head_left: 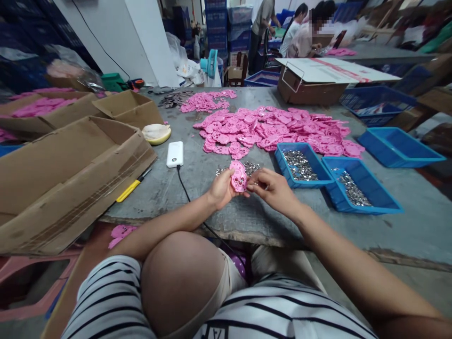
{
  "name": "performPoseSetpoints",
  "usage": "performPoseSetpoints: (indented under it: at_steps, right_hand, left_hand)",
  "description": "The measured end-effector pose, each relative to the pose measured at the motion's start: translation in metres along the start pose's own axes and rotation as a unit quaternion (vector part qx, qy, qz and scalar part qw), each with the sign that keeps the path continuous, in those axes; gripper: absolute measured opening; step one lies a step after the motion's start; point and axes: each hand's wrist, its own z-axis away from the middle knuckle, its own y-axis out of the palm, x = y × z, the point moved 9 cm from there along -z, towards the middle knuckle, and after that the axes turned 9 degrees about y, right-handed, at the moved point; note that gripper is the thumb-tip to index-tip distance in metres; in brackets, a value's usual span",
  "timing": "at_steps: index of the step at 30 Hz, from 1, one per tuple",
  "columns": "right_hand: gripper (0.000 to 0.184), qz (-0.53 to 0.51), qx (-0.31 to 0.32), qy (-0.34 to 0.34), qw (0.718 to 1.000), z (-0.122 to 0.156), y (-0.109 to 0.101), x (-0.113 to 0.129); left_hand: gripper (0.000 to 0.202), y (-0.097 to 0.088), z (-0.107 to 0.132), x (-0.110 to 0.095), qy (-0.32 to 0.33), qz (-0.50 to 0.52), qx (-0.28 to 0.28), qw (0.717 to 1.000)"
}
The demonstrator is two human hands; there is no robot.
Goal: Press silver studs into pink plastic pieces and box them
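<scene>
A small factory assembly workshop: a worn grey surface [406, 221] heaped with pink plastic parts [275, 129], blue plastic trays of small metal pieces [383, 200], brown cardboard cartons [70, 174].

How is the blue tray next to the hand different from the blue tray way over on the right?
The near blue tray, beside the right hand, holds small shiny metal bits; the far-right blue tray looks empty. The near blue tray sits close against another filled tray; the far-right blue tray stands apart. Both are open, rectangular blue trays on the grey table.
</scene>
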Motion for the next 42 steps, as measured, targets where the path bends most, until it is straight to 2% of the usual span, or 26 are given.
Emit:
performPoseSetpoints:
  at_steps: [3, 8, 13, 17, 24, 26, 29, 34, 42]
  right_hand:
    - [0.004, 0.075, 0.037, -0.03, 0.996, 0.0, 0.014, 0.004]
    - [0.006, 0.18, 0.038, -0.054, 0.982, -0.001, 0.022, 0.0]
    - [0.009, 0.217, 0.055, -0.062, 0.973, 0.0, 0.03, 0.003]
    - [0.012, 0.228, 0.065, -0.063, 0.97, 0.002, 0.033, 0.002]
    - [0.012, 0.186, 0.046, -0.04, 0.981, 0.003, 0.035, -0.007]
    - [0.013, 0.163, 0.032, -0.034, 0.986, 0.002, 0.032, -0.009]
    - [0.014, 0.166, -0.021, -0.031, 0.985, 0.0, 0.02, -0.01]
    - [0.014, 0.27, -0.082, -0.069, 0.957, 0.001, 0.013, -0.004]
    - [0.016, 0.35, -0.082, -0.145, 0.922, 0.009, 0.026, 0.005]
  left_hand:
    - [0.026, -0.002, 0.0, -0.002, 0.011, 0.008, -0.02, 1.0]
    - [0.018, -0.006, -0.001, -0.001, 0.027, 0.009, -0.038, 0.999]
    - [0.005, -0.011, -0.001, -0.001, 0.038, 0.009, -0.049, 0.998]
    - [0.006, -0.01, 0.001, -0.001, 0.031, -0.005, -0.052, 0.998]
    - [0.002, -0.008, 0.003, -0.002, 0.034, -0.032, -0.05, 0.998]
    - [0.006, -0.008, 0.003, -0.003, 0.036, -0.044, -0.043, 0.997]
    - [0.018, -0.007, 0.003, -0.005, 0.038, -0.087, -0.019, 0.995]
    - [0.019, -0.004, 0.003, 0.002, 0.01, -0.11, 0.024, 0.994]
    - [0.01, -0.004, 0.002, 0.009, -0.026, -0.086, 0.037, 0.995]
